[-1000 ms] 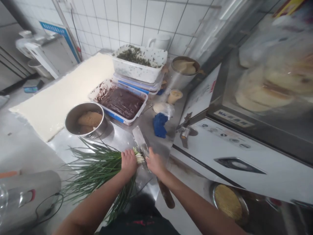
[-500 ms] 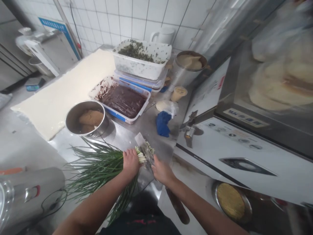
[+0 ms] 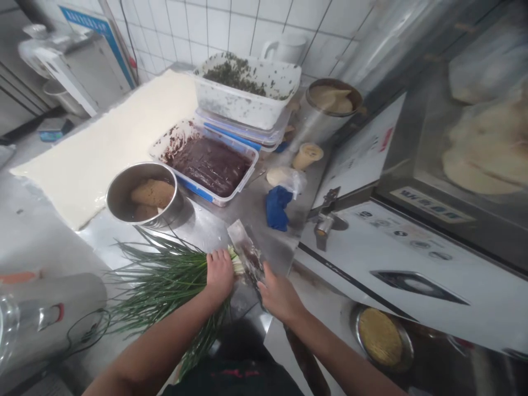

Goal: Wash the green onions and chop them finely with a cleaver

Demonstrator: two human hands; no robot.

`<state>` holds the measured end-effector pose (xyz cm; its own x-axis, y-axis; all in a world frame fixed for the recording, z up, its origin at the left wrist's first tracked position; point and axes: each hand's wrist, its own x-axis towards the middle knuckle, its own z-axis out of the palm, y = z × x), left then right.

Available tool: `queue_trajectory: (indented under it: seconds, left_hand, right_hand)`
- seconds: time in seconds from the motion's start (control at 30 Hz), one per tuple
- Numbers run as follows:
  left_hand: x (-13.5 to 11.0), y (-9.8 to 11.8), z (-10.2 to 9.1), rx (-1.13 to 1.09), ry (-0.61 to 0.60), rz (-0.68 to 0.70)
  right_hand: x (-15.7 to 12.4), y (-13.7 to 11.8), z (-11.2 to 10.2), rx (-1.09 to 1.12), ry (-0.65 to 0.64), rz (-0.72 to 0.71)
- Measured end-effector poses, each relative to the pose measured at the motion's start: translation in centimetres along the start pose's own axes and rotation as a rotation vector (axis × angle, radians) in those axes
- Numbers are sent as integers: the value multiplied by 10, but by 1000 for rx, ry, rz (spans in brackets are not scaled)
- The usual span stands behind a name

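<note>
Two hands are busy here. What does each one have?

The left hand [image 3: 219, 276] is closed around a thick bunch of green onions [image 3: 165, 280], fingers wrapped over the stalks just behind the white root ends.

And the right hand [image 3: 280, 300]?

It's curled around a cleaver [image 3: 244, 247] where the wide steel blade meets the long dark wooden handle. The blade stands tilted right beside the white ends, touching them.

Where's the bunch itself?

It's held low over the edge of a steel table [image 3: 206, 228], with the green tops fanning out to the left and drooping down past the left forearm.

What's closest to them?

Just up and to the left sits a steel bowl [image 3: 142, 195] with lumps of brown dough inside. Beyond the blade are a crumpled blue cloth [image 3: 277, 208] and a plastic bag with a pale ball of dough [image 3: 284, 177].

Further back?

A blue-rimmed tub of dark red paste [image 3: 208, 165] lies next to a long white sheet of dough [image 3: 103, 143]. A white tub of chopped greens [image 3: 247, 91] sits on stacked containers, with a steel pot [image 3: 330, 104] to its right and a white mug [image 3: 286, 48] against the tiled wall [image 3: 231, 25].

Anything lower down?

A round pan of something yellow [image 3: 379, 336] sits at the lower right, and a steel canister [image 3: 49, 313] lies at the lower left.
</note>
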<state>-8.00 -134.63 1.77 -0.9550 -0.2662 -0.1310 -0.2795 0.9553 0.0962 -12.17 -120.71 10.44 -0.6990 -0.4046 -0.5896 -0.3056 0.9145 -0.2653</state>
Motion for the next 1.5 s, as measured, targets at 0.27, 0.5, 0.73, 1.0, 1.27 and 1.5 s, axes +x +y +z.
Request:
queue_trajectory:
  seconds: [0.27, 0.5, 0.73, 1.0, 1.27, 1.5]
  left_hand:
    - [2, 0, 1, -21, 2, 6]
    - [-3, -2, -3, -23, 17, 10]
    - [-18, -1, -3, 48, 76, -17]
    - [-8, -8, -1, 13, 41, 66]
    - [-3, -9, 1, -26, -6, 68]
    - [-9, -7, -1, -55, 31, 6]
  right_hand:
    - [47, -19, 14, -106, 114, -8]
    - [49, -18, 17, -135, 206, 19]
    - [7, 1, 1, -177, 239, -115]
    - [23, 5, -20, -321, 43, -350]
    - [63, -54, 1, -309, 174, -176]
    - [44, -38, -13, -256, 196, -124]
